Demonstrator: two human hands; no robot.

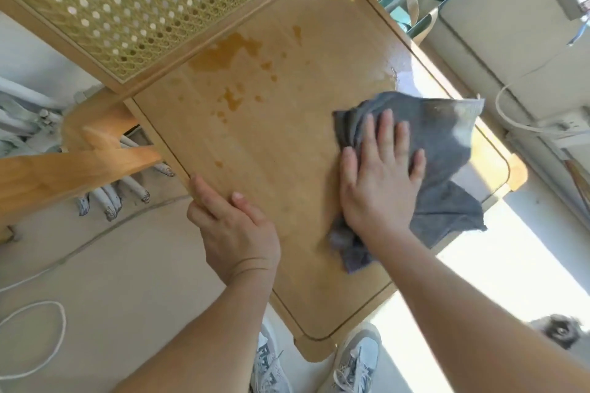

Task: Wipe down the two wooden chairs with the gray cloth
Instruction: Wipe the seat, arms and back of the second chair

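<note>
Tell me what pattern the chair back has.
Chair back: pale woven cane with small holes; head view.

Strong daylight comes from the right of the frame, burning out the pale floor [498,268] at lower right and laying white glare on the light wooden chair seat [271,169] toward its upper right. The crumpled gray cloth [447,150] carries a sunlit patch. Wide-angle distortion bends the edges, and the blond wooden rail [79,166] at left is blurred.
</note>
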